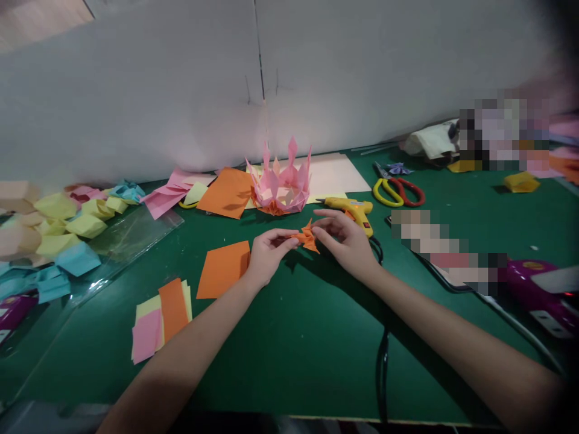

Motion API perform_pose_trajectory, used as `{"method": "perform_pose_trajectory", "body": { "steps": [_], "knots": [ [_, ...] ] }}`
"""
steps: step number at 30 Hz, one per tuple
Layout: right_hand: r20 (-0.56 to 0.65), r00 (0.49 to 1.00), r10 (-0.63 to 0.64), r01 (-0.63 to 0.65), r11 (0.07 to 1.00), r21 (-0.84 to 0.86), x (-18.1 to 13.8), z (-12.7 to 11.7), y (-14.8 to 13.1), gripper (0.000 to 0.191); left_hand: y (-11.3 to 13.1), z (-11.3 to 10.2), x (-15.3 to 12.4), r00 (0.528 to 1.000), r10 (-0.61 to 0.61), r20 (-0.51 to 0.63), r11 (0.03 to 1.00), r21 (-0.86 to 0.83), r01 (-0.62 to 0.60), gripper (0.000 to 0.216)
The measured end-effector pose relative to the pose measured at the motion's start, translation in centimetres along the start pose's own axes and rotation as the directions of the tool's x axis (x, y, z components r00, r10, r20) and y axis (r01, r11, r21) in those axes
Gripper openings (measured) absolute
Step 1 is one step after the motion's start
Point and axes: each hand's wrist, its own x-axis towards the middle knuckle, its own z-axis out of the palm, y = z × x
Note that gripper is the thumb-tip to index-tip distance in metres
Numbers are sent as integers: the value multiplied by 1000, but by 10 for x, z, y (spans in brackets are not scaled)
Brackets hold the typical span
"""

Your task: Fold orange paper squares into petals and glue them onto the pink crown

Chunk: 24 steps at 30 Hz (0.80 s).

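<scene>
The left hand (266,256) pinches one end of the small folded orange paper piece (306,237) and the right hand (346,241) has its fingertips closed on the other, spiky end, low over the green table (294,337) in front of the pink paper crown (283,184). The work probably goes best with the left pinch as a firm anchor while the right fingers press each crease flat (the points look easy to crush), wrists clear of the yellow glue gun (353,211) just beyond.
</scene>
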Motion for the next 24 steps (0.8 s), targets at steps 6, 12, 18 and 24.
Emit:
{"method": "perform_pose_trajectory", "body": {
  "steps": [6,12,18,24],
  "knots": [
    [-321,897,-305,-49,652,-757,13,-34,15,33,1,-1,1,996,-5,-90,999,54,10,13],
    [-362,929,72,-357,426,-831,12,-46,36,45,-2,-1,0,995,42,-85,994,104,-33,7],
    [-308,906,290,-410,423,-808,15,-47,29,29,-1,-1,0,993,6,-117,996,93,5,12],
    [-339,888,310,-432,815,-387,20,-47,36,33,-4,-3,3,973,76,-216,994,88,-58,14]
  ]
}}
